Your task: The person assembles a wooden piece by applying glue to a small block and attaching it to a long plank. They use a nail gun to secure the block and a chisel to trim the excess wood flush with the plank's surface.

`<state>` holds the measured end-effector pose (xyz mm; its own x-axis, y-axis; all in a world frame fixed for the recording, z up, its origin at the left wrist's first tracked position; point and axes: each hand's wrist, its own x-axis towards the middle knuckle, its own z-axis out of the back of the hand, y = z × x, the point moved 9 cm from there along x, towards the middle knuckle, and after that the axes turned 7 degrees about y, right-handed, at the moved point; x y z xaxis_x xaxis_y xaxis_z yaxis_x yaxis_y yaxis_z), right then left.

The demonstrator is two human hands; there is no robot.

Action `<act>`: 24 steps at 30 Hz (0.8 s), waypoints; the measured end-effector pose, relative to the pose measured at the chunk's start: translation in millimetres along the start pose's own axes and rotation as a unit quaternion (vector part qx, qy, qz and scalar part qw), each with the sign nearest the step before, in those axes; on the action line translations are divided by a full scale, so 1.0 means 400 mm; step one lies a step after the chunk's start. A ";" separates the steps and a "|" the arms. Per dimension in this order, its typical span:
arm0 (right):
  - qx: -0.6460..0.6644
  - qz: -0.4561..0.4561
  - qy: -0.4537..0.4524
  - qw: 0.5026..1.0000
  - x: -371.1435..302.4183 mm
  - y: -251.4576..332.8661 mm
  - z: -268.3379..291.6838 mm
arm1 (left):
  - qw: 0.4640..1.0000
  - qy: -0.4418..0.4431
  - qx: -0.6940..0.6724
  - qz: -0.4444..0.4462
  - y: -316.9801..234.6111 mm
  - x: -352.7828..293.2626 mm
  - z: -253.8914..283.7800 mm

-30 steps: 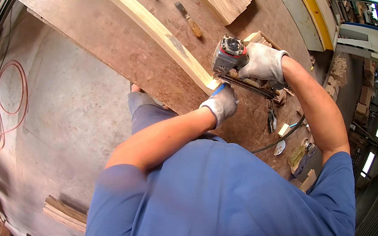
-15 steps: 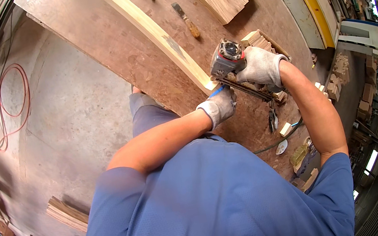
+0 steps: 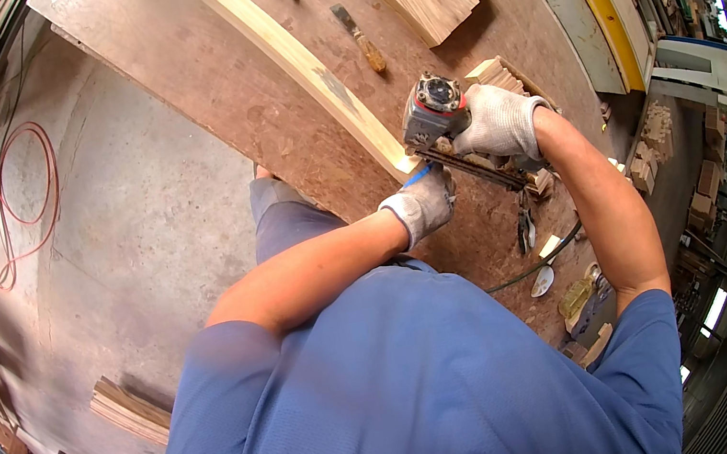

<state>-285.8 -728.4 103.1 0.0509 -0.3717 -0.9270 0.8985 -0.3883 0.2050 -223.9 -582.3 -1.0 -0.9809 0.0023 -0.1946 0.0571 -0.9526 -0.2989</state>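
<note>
Two gloved hands: right hand (image 3: 500, 120) grips nailer (image 3: 432, 110); left hand (image 3: 425, 201) steadies batten (image 3: 284, 51).

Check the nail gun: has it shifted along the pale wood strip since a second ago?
No. The nail gun sits at the near end of the pale strip, as before, gripped by the right hand.

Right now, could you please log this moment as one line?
right hand: grips nail gun | left hand: steadies pale wood strip end | surface: brown workbench

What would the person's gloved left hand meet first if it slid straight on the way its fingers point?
Probably the near end of the pale wooden strip, which the left hand already seems to touch, under the nail gun.
</note>
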 end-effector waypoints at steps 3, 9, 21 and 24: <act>-0.014 0.007 -0.006 1.000 0.000 0.005 0.004 | 1.000 0.000 0.018 -0.015 -0.005 -0.008 0.015; -0.034 0.023 -0.011 0.999 0.008 -0.002 0.001 | 1.000 0.013 0.024 0.003 0.002 -0.015 0.031; -0.027 0.048 -0.043 0.998 0.023 -0.023 0.005 | 0.999 0.030 0.023 -0.020 -0.002 -0.016 0.034; -0.034 0.061 -0.063 0.996 0.004 0.006 0.023 | 0.997 0.036 0.047 -0.056 -0.014 -0.016 0.029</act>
<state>-287.8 -737.7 104.9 0.1108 -0.5178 -0.8483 0.9165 -0.2768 0.2887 -220.3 -580.4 12.8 -0.9639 0.1284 -0.2334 -0.0723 -0.9694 -0.2348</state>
